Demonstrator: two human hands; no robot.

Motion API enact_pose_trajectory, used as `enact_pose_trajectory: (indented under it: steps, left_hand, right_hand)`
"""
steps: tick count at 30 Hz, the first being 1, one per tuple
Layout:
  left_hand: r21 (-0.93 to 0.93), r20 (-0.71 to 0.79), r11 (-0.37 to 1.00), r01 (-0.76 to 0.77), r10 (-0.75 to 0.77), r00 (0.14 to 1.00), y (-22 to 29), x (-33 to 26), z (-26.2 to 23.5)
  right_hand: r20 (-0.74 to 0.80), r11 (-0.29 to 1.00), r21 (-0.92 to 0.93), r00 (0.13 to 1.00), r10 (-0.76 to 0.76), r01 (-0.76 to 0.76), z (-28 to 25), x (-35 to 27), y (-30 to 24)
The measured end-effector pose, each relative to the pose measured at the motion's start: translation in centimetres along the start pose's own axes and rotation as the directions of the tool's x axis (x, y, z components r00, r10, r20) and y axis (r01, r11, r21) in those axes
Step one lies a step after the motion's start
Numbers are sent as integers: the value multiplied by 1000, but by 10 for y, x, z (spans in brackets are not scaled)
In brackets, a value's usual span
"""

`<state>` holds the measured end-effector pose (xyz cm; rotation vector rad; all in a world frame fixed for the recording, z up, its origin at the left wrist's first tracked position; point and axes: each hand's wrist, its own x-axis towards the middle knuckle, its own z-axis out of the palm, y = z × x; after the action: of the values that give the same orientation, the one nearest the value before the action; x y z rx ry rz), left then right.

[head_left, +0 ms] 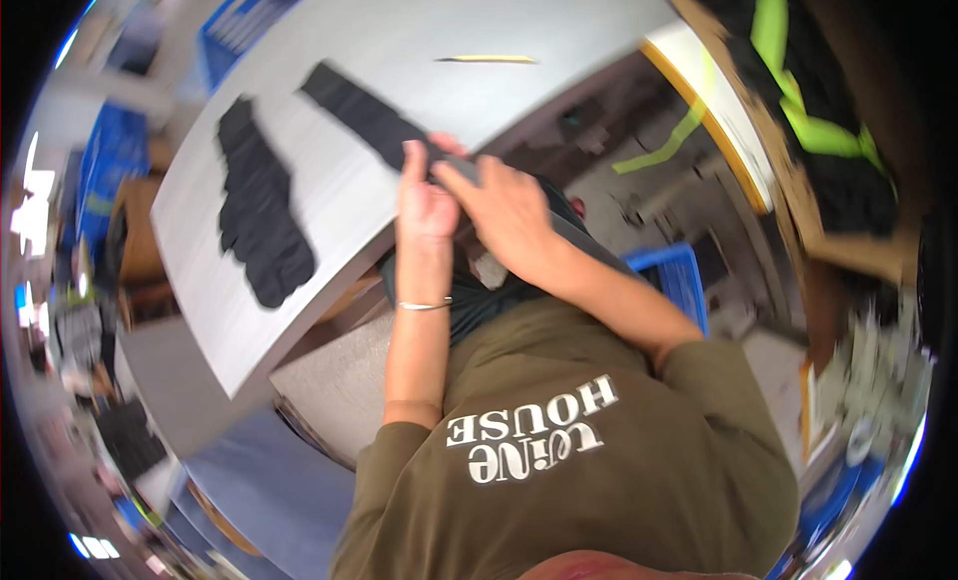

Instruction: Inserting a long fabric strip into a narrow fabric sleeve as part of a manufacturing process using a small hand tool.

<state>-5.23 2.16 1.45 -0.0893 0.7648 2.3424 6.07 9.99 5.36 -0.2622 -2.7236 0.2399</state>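
A long black sock (pixel 364 116) lies flat on the grey worktop (pixel 479 21), its near end at the worktop's near edge, where both hands meet on it. The left hand (pixel 424 196) rests on that end with fingers together and curled over the fabric; the right hand (pixel 509 216) lies just beside it, fingers extended and pressed flat, the forefinger touching the sock's end. Whether either hand pinches the cloth or only presses it cannot be told. A thin bracelet (pixel 424 305) circles the left wrist.

The sock looks light, soft and limp, likely to sag and fold when lifted; the cuff or toe end at the edge seems the handiest place to take hold.

Toward the worktop's left edge sits a pile of black socks (pixel 257 206), well apart from the hands. A pale stick (pixel 486 58) lies near the far edge. Below the worktop to the right stands a blue crate (pixel 679 276); a cardboard box (pixel 798 196) with black and bright green cloth lies further right.
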Motion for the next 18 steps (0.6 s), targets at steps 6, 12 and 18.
enact_pose_trajectory:
  steps: [6, 12, 18]
  left_hand:
    - [70, -212, 998, -1, 16, 977, -58, -27, 20]
    - [12, -124, 999, 47, -45, 991, -27, -39, 21]
    - [-153, -134, 986, -62, 41, 990, -4, -15, 5]
  right_hand:
    - [85, 994, -92, 994, 65, -57, 33, -10, 23]
    - [377, 996, -2, 923, 81, -86, 9, 3, 12]
    - [337, 993, -77, 939, -63, 95, -11, -8, -3]
